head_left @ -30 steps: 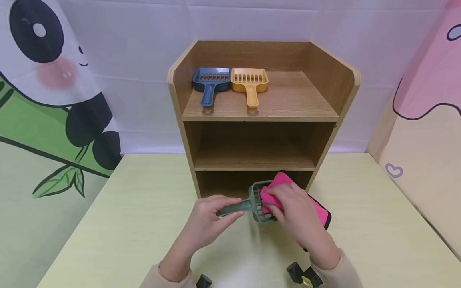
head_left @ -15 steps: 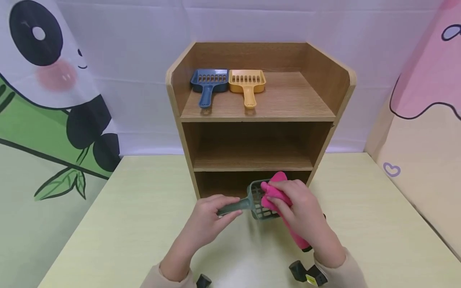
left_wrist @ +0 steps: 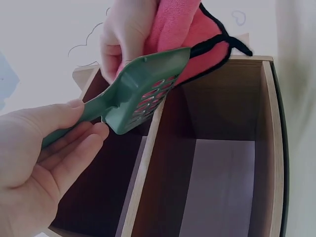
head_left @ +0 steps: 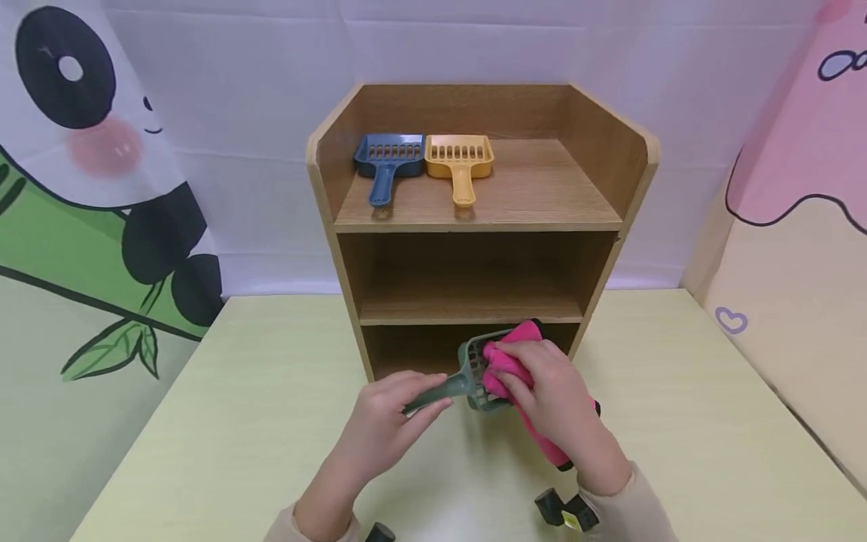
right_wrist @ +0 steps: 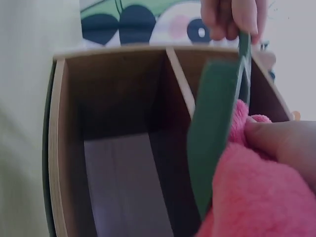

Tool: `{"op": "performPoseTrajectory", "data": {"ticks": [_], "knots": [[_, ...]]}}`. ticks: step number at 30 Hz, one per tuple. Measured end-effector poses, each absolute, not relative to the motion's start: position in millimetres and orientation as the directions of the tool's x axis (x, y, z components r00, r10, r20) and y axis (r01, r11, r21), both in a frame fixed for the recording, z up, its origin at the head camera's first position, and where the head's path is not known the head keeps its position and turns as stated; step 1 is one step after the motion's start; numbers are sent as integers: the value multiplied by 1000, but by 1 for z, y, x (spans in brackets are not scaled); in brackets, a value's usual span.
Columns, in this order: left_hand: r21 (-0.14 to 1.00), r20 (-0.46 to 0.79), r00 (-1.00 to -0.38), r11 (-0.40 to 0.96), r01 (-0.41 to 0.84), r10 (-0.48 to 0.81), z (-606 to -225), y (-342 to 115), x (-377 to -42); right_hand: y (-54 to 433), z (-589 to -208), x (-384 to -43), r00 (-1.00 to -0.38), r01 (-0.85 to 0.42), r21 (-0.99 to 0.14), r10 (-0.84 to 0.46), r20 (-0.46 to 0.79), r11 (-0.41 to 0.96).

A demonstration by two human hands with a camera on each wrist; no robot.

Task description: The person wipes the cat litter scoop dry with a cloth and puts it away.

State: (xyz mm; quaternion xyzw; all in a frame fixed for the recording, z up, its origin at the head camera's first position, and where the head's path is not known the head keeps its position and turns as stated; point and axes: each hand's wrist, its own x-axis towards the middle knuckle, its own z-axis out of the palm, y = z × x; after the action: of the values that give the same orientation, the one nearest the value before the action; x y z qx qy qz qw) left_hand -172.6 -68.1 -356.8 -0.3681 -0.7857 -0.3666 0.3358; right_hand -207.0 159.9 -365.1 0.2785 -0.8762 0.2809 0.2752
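Note:
A green slotted litter scoop [head_left: 452,387] is held by its handle between the thumb and fingers of my left hand [head_left: 383,421], in front of the shelf. My right hand [head_left: 554,391] pinches a bunched pink cloth [head_left: 504,367] with black edging against the inside of the scoop's basket. The rest of the cloth hangs below the right hand. From the left wrist, the scoop [left_wrist: 140,91] shows its slotted underside, with pink cloth [left_wrist: 173,24] behind it. In the right wrist view the cloth [right_wrist: 261,192] covers part of the scoop [right_wrist: 215,128].
A wooden shelf unit [head_left: 467,227] with three levels stands at the back of the pale table [head_left: 203,452]. On its top level a blue scoop [head_left: 389,158] and a yellow scoop [head_left: 460,159] lie side by side. Behind hangs a pale curtain [head_left: 271,150].
The cloth in my right hand shifts over the scoop's basket and its hanging part folds differently. My left hand keeps its grip on the handle. The head view moves slightly.

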Motion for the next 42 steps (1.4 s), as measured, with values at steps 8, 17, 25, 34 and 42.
{"op": "performPoseTrajectory", "data": {"ticks": [8, 17, 25, 34, 42], "knots": [[338, 809, -522, 513, 789, 271, -358, -70, -173, 186, -358, -213, -807, -521, -468, -234, 541, 714], [316, 821, -512, 548, 775, 251, -328, -86, -168, 203, -351, -213, -867, -454, -601, -170, 468, 658], [292, 850, -475, 549, 783, 226, -291, -91, -162, 203, -351, -213, -896, -423, -648, -186, 404, 633], [363, 902, -422, 372, 854, 91, -277, -58, -178, 200, -351, -212, -855, -500, -623, -228, 466, 602], [260, 943, -329, 504, 824, 50, -259, -28, -202, 198, -353, -211, -876, -471, -640, -236, 420, 607]]}}
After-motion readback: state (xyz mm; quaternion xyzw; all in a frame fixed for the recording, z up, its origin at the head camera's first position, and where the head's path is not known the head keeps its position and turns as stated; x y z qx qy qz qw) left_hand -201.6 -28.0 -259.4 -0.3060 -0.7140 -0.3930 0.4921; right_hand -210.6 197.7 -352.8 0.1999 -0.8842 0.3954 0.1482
